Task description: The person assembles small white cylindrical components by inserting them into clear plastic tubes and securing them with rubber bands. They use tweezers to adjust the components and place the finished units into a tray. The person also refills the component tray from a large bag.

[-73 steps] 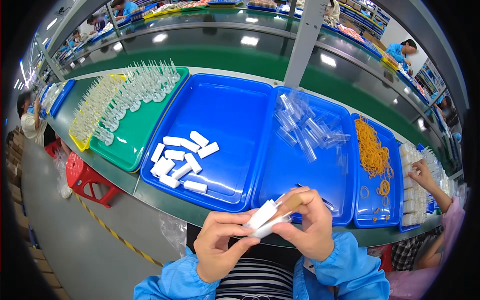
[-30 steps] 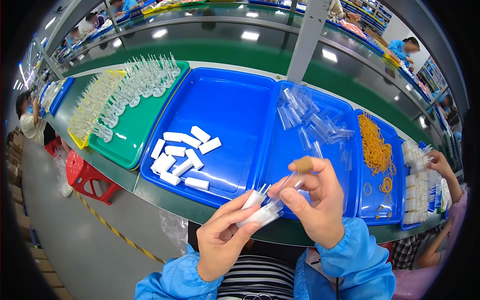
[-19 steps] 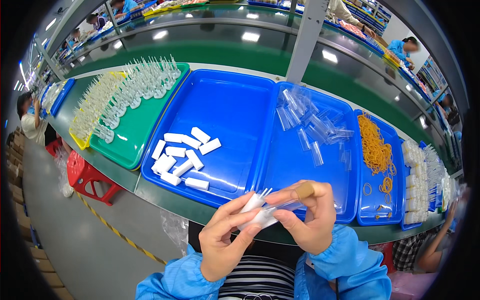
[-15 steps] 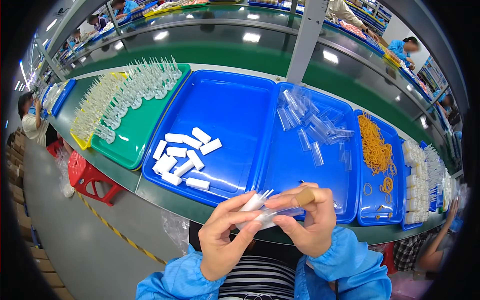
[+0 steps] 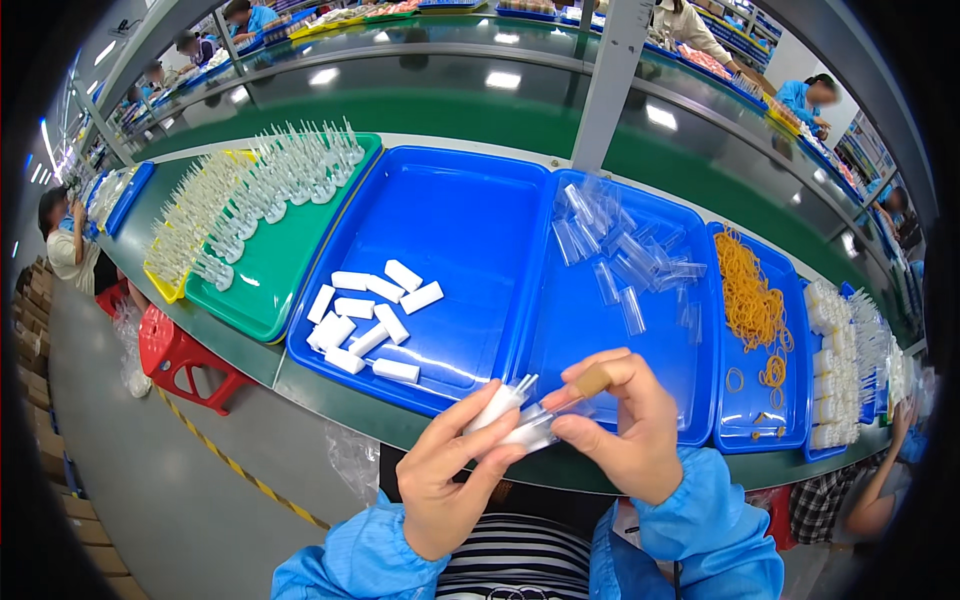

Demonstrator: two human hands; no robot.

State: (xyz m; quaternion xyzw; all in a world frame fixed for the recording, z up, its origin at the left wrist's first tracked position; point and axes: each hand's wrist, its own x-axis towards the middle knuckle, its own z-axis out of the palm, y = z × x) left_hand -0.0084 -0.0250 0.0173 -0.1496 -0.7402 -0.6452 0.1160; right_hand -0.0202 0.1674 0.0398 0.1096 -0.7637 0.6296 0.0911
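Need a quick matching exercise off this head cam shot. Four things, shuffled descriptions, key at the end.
Things
1. Left hand
2. Loose plastic sleeves
3. Rubber bands
4. Stool

Descriptions
A. Orange-yellow, in a tangled heap
B. Red, standing on the floor
C. Gripping white pieces
D. See-through, scattered in a blue tray

Pairs: 1-C, 2-D, 3-A, 4-B
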